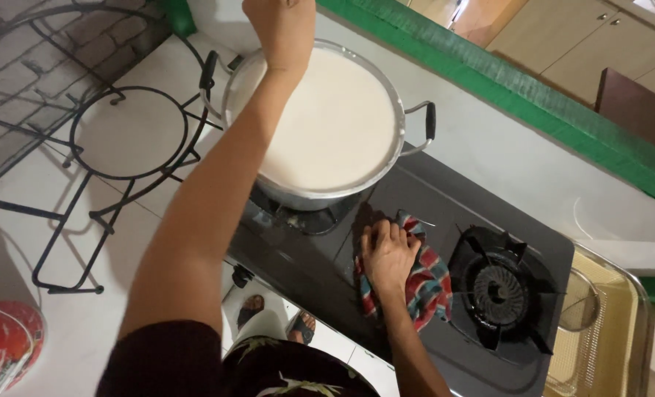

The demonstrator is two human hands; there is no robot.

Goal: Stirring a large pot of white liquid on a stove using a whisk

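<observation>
A large metal pot [415,121] full of white liquid [327,125] stands on the left burner of a dark glass gas stove [320,272]. My left hand [282,29] is raised over the pot's far rim, fingers curled and partly cut off by the frame's top edge; I cannot see anything in it. My right hand [387,254] presses down on a red, blue and white checked cloth [430,283] on the stove top between the two burners, fingers bent over it.
The right burner [498,292] with its black grate is bare. A black wire stand [121,140] sits on the white counter to the left. A red container [4,345] is at bottom left. A mesh strainer lies in a yellowish tray [607,331] at right.
</observation>
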